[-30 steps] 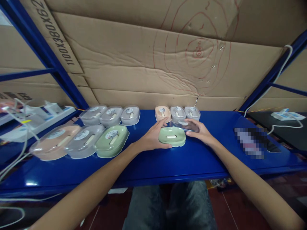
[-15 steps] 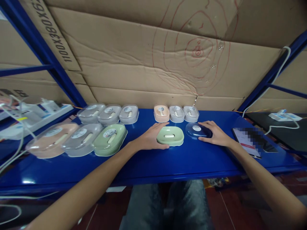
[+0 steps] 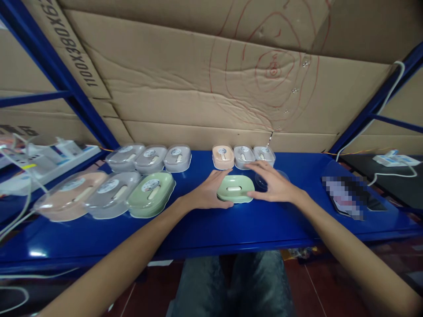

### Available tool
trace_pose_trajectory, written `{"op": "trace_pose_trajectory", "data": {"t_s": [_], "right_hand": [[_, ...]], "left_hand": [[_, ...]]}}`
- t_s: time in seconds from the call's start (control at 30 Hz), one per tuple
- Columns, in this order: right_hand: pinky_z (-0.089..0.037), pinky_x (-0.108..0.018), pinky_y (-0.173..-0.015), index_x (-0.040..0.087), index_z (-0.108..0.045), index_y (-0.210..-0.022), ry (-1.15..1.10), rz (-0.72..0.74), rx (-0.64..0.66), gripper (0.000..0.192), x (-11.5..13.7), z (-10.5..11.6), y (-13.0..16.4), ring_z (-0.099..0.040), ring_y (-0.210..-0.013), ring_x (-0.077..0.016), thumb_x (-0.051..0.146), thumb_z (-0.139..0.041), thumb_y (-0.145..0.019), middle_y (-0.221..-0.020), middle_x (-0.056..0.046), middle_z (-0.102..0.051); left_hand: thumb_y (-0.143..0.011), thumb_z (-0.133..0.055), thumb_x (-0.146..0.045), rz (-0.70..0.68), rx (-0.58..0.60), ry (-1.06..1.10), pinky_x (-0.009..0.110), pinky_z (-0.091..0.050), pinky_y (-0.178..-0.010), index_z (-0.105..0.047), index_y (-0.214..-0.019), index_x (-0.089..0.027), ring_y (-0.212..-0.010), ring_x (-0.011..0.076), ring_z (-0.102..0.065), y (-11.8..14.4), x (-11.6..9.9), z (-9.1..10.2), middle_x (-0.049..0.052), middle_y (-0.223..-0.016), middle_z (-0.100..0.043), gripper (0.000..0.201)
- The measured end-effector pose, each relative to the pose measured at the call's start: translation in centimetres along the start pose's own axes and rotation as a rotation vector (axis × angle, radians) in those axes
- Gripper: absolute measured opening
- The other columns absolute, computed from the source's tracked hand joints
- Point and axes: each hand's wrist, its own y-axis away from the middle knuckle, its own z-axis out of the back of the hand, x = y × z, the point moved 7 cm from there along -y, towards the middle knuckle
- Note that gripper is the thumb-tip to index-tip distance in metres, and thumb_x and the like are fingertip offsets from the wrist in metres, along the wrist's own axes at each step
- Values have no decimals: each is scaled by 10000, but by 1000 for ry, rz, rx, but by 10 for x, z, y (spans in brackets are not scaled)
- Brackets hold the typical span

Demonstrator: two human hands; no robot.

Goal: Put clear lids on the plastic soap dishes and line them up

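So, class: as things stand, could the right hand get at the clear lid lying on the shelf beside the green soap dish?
Probably yes: the right hand is open just above the clear lid, beside the green soap dish, with nothing between them.

Your right hand (image 3: 276, 187) hides most of the clear lid (image 3: 279, 176); right of it, the phone (image 3: 343, 200) is blurred out, and your left hand (image 3: 208, 193) covers the green dish's (image 3: 235, 188) near-left rim
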Motion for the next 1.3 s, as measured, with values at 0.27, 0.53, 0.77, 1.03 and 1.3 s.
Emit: {"op": "trace_pose_trajectory", "data": {"t_s": [0.27,0.53,0.77,1.03,1.3], "right_hand": [[-523,-596,-1150,266,-455,-1579,-172,89,-46,954,22,-55,-19,-586,-1386,-384,684,-822,-804,-1470,-170,-594],[-548,-558,-1112,271,-578,-1465,-286,50,-104,882,13,-53,-16,-660,-1277,-356,652,-898,-737,-1379,-140,-637],[-569,-563,-1066,244,-645,-1433,-337,23,-137,865,7,-55,-15,-687,-1232,-352,672,-900,-725,-1355,-146,-674],[-592,-539,-1026,256,-694,-1385,-339,12,-152,762,4,-53,-17,-719,-1200,-338,623,-902,-750,-1334,-130,-722],[-581,-548,-1058,278,-706,-1359,-352,7,-187,725,5,-52,-16,-710,-1235,-337,613,-905,-748,-1326,-112,-733]], "left_hand": [[-689,-896,-457,-78,-40,6,601,-400,-1207,-388,-1617,-243,-1432,418,-459,-2,-3,2,148,-1533,-524,1079],[-703,-890,-496,-20,-62,-4,574,-445,-1160,-321,-1656,-221,-1390,421,-488,-2,2,2,165,-1509,-524,1143],[-691,-887,-491,10,-56,-30,573,-422,-1183,-320,-1647,-193,-1379,411,-494,-2,-1,3,171,-1504,-526,1151],[-667,-890,-513,105,-65,-12,596,-460,-1135,-259,-1675,-250,-1368,437,-517,1,4,3,166,-1449,-513,1218],[-634,-919,-522,140,-64,-1,612,-473,-1110,-275,-1659,-276,-1308,431,-558,0,4,6,148,-1399,-524,1235]]}}
